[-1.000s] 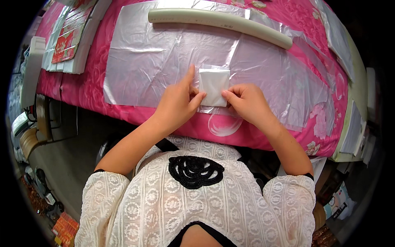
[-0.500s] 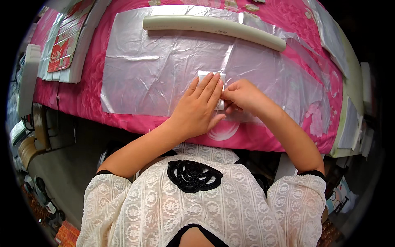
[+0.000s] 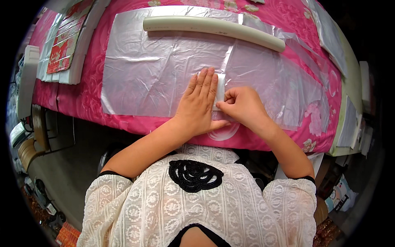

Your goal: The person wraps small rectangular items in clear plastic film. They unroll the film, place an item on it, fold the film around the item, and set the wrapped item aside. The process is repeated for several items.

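Note:
My left hand (image 3: 200, 101) lies flat, fingers together, pressing down on a small white folded piece (image 3: 221, 86) that rests on a clear plastic sheet (image 3: 156, 74). Most of the white piece is hidden under the palm. My right hand (image 3: 242, 106) is beside it, fingers curled, pinching the piece's right edge. The sheet is spread over a pink flowered table cover (image 3: 90, 99).
A long cream tube (image 3: 214, 28) lies across the far side of the sheet. Stacks of flat white and red packets (image 3: 61, 45) sit at the left end of the table. More clear sheets (image 3: 329, 33) and white boards lie at the right. A roll of clear tape (image 3: 224, 131) sits at the near edge.
My left hand moved from the white piece's left edge to lie flat on top of it. My right hand closed in on the right edge. The view shifted slightly.

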Demonstrator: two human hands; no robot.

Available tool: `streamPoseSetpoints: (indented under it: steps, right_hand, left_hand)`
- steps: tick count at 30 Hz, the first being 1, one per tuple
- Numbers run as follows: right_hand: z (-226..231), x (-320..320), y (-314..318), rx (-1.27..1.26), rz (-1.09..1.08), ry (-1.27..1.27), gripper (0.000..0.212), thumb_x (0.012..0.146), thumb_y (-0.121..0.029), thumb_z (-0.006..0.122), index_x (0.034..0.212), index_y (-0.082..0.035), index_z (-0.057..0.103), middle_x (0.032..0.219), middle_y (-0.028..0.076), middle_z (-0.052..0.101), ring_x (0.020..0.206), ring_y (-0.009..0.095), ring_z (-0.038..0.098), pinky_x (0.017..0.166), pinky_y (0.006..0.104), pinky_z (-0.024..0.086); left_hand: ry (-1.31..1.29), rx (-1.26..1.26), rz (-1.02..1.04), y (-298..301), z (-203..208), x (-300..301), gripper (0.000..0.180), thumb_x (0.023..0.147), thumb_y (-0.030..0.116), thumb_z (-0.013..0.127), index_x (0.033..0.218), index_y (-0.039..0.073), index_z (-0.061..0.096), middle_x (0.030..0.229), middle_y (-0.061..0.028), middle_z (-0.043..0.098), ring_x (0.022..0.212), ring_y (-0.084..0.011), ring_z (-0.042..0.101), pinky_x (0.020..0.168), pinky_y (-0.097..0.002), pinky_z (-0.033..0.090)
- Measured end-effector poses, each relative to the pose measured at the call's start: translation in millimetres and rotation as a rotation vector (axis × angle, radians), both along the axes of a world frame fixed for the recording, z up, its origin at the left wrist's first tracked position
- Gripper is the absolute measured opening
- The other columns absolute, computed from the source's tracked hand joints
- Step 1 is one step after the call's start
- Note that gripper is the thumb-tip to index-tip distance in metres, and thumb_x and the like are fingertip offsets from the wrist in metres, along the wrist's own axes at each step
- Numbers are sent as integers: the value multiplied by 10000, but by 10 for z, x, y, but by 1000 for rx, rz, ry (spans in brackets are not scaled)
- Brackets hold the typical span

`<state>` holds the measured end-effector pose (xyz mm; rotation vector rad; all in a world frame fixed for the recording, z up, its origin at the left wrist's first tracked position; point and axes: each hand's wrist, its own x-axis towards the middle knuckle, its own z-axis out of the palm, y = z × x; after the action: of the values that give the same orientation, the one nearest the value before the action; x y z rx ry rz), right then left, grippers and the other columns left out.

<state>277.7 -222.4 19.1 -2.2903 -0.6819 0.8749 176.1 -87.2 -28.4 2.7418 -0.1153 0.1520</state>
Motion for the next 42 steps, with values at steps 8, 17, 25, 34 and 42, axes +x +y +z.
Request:
streamPoseSetpoints:
  steps: [8, 17, 25, 34, 42]
  right_hand:
    - [161, -216, 16, 114, 281, -824, 438, 751, -267, 672, 1098, -20, 571, 1115, 162, 594, 1029, 304, 565, 860, 397, 446]
    - [-408, -510, 547, 173, 370, -616, 773, 845, -465, 530, 1410, -12, 259, 1478, 232, 169, 1384, 360, 131, 1113, 484, 103]
    - [-459, -1388, 763, 319, 733, -465, 718, 866, -412, 515, 1408, -11, 267, 1482, 245, 139, 1396, 373, 72, 1101, 528, 51]
    - [73, -143, 459, 562, 710, -516, 133, 765, -131, 658, 853, -63, 584, 1149, 94, 558, 1215, 302, 420, 1056, 521, 241]
    - [53, 2153, 462, 861, -301, -32, 150, 851, -120, 633, 920, 12, 639, 862, 37, 643, 765, 83, 577, 694, 220, 455]
  left_hand:
    - [-171, -198, -15, 132, 133, -108, 987, 750, 516, 613, 1406, -55, 146, 1462, -271, 135, 1378, -386, 111, 1109, -474, 78]
    - [541, -1398, 549, 476, 227, -1445, 189, 883, 79, 578, 1021, -41, 624, 989, -94, 663, 889, -121, 615, 801, -251, 484]
    - [440, -1521, 789, 482, -88, -1694, 173, 856, 82, 594, 991, -19, 631, 938, -75, 670, 765, -129, 629, 704, -251, 502]
    - [24, -553, 347, 547, 727, -974, 268, 683, 58, 703, 944, 31, 650, 940, -117, 669, 861, -272, 644, 760, -334, 501]
    - [-59, -639, 285, 665, 642, -751, 367, 692, 27, 682, 1050, 31, 599, 1127, -135, 613, 1010, -290, 596, 858, -361, 471]
